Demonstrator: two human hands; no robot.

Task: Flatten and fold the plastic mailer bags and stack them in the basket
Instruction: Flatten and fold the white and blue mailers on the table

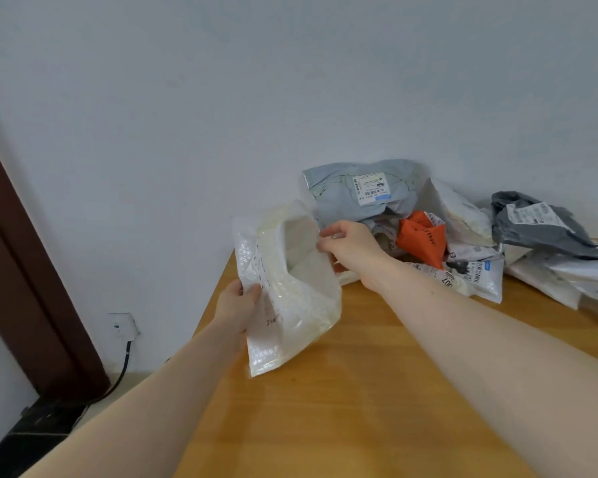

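Observation:
I hold a white bubble mailer bag (290, 305) above the left part of the wooden table (359, 391), its mouth gaping open. My left hand (237, 307) grips its left edge, thumb on top. My right hand (349, 244) pinches the right rim of the opening. Behind lies a heap of crumpled mailers: a pale grey one with a label (353, 194), an orange one (422, 238), a white one with barcodes (473, 274) and a dark grey one (539, 222). No basket is in view.
The table's left edge runs diagonally near my left hand. A white wall stands close behind the heap. Left of the table are a dark brown door frame (25, 281), a wall socket (123, 326) with a black cable, and a dark floor.

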